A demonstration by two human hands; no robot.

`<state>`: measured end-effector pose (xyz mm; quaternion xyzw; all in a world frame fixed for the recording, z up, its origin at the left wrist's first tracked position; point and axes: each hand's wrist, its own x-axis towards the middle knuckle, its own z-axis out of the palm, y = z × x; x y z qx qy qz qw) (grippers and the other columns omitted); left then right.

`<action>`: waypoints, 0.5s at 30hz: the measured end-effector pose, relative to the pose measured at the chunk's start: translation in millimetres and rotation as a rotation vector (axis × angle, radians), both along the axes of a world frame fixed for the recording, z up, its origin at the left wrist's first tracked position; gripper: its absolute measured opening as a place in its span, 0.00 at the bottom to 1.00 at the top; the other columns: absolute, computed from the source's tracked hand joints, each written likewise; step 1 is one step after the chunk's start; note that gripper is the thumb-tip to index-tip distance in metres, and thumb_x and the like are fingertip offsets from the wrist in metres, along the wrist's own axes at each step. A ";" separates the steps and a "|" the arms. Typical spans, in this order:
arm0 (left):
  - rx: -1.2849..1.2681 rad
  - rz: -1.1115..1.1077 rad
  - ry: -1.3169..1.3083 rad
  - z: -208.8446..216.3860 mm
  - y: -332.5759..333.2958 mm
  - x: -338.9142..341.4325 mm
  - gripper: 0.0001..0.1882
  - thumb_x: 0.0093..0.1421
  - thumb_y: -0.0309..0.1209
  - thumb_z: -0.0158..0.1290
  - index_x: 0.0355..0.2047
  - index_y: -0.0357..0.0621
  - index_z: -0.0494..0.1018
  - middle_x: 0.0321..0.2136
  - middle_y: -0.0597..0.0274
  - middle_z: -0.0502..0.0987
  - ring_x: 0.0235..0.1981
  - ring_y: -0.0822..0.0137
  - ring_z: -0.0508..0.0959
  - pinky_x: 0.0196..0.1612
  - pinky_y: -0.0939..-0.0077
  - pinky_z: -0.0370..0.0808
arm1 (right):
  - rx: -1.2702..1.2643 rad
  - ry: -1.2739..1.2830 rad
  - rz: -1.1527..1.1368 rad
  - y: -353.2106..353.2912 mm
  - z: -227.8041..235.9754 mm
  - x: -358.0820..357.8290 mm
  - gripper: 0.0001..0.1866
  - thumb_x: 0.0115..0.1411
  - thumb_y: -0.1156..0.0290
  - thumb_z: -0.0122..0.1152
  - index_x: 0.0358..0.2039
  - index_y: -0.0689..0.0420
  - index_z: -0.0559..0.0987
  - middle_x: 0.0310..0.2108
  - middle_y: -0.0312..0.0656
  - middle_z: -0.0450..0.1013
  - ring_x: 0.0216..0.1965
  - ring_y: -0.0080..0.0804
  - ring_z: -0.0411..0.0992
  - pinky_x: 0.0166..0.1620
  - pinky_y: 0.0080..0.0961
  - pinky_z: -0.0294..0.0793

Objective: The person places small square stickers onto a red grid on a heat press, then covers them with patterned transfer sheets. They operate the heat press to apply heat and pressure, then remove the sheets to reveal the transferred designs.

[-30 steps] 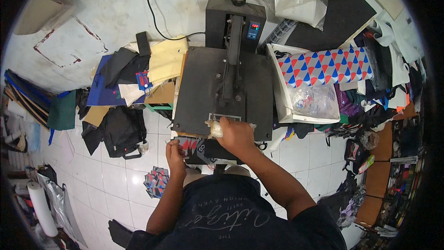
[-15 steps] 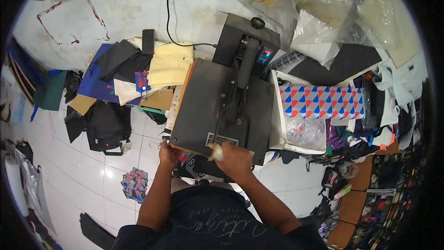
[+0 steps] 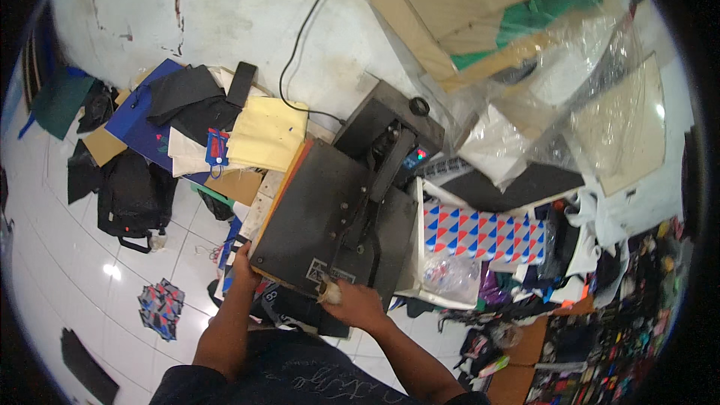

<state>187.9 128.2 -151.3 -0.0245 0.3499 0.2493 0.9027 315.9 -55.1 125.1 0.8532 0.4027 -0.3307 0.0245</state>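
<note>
In front of me stands a dark grey heat press (image 3: 296,217) with a flat rectangular upper plate, a lever arm and a small lit display. My right hand (image 3: 357,305) is closed round its front handle (image 3: 328,294), whose end looks wrapped in something whitish. At the plate's front left corner my left hand (image 3: 244,266) touches the edge, its fingers largely hidden there. Black fabric with white marks (image 3: 281,306) shows under the front edge, between my hands and my body. What lies between the plates is hidden.
Yellow cloth (image 3: 268,135), dark fabric and a black phone-like slab (image 3: 241,84) lie left of the press. On its right, a white box (image 3: 420,285) holds a patterned roll (image 3: 484,234) and clear plastic. A black cable (image 3: 289,67) runs up the wall. Patterned pieces (image 3: 160,307) lie on the tiled floor.
The whole view has shifted and turned, so the press appears lower and more slanted. Both hands keep their places, the right on the handle and the left at the plate's corner.
</note>
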 end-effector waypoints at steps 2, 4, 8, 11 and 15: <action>-0.011 0.028 0.036 -4.5 0.3 2.5 0.24 0.63 0.41 0.43 0.52 0.35 0.67 0.47 0.44 0.74 0.45 0.50 0.76 0.53 0.56 0.71 | -0.072 0.052 0.035 -0.1 -7.4 8.2 0.31 0.51 0.43 0.58 0.45 0.57 0.74 0.37 0.55 0.76 0.40 0.53 0.75 0.44 0.44 0.73; -0.027 0.038 0.127 3.8 -1.4 8.1 0.23 0.61 0.40 0.45 0.50 0.34 0.68 0.44 0.44 0.75 0.42 0.51 0.77 0.49 0.55 0.74 | -0.111 0.105 0.027 2.4 -5.5 12.1 0.32 0.51 0.43 0.58 0.46 0.57 0.74 0.37 0.55 0.76 0.40 0.53 0.75 0.44 0.43 0.73; 0.004 0.027 0.179 9.8 -1.8 5.0 0.23 0.61 0.40 0.46 0.49 0.34 0.69 0.41 0.45 0.76 0.40 0.52 0.78 0.47 0.57 0.74 | -0.127 0.289 0.021 15.1 13.7 15.7 0.30 0.52 0.46 0.58 0.47 0.57 0.74 0.35 0.50 0.77 0.37 0.45 0.77 0.41 0.39 0.74; 0.034 0.078 0.143 -9.4 -2.4 7.0 0.23 0.62 0.41 0.45 0.48 0.33 0.69 0.41 0.46 0.76 0.40 0.52 0.78 0.48 0.58 0.74 | -0.229 0.376 -0.017 22.5 17.9 15.5 0.28 0.52 0.48 0.58 0.47 0.55 0.74 0.34 0.48 0.77 0.36 0.40 0.77 0.40 0.37 0.74; 0.027 0.057 0.152 6.9 -6.5 6.4 0.25 0.60 0.42 0.47 0.50 0.32 0.68 0.44 0.42 0.75 0.43 0.48 0.76 0.51 0.54 0.71 | -0.263 0.333 -0.011 13.1 17.7 16.0 0.27 0.51 0.49 0.59 0.45 0.54 0.76 0.33 0.45 0.78 0.36 0.39 0.78 0.40 0.36 0.75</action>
